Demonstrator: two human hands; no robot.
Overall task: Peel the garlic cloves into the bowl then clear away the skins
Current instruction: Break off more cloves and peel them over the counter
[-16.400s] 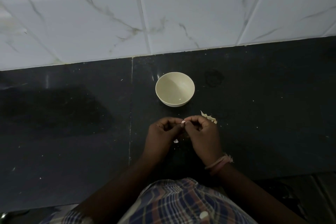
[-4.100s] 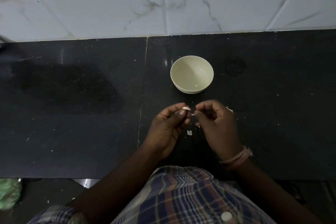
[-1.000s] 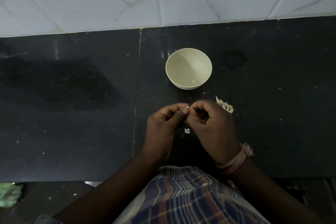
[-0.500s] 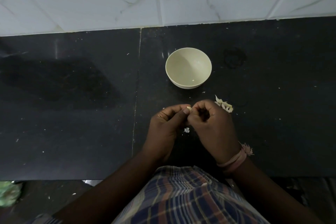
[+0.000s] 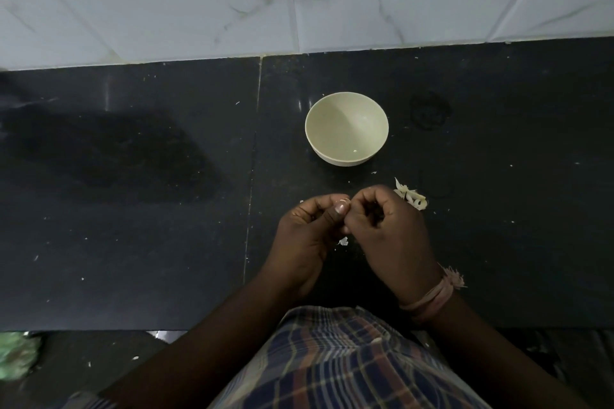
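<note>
The left hand (image 5: 307,236) and the right hand (image 5: 388,236) meet fingertip to fingertip just above the dark tabletop (image 5: 133,209), both with the fingers curled inward. Between the left thumb and the first fingers there is a small pale thing, most probably the garlic clove (image 5: 345,200); the left hand pinches it, and the right hand seems to pinch at its skin from the other side, though the fingers hide most of the contact. Only a thin pale edge of the clove shows, so its long axis and the way its tip points cannot be told with certainty; the visible edge runs roughly left to right, across the gap between the two thumbs. A small scrap of skin (image 5: 343,241) lies on the tabletop under the hands, and a little pile of skins (image 5: 410,198) lies just beside the right hand, on its far right side. The cream bowl (image 5: 346,156) stands near, beyond the hands, and looks almost empty. The risk from here, as a judgement, is that the small clove slips from the pinch and falls on the tabletop, not in the bowl, because the skin is thin and the grip is only on the tips. Also loose skin could drop into the bowl if the peeling goes on too near to it.
</note>
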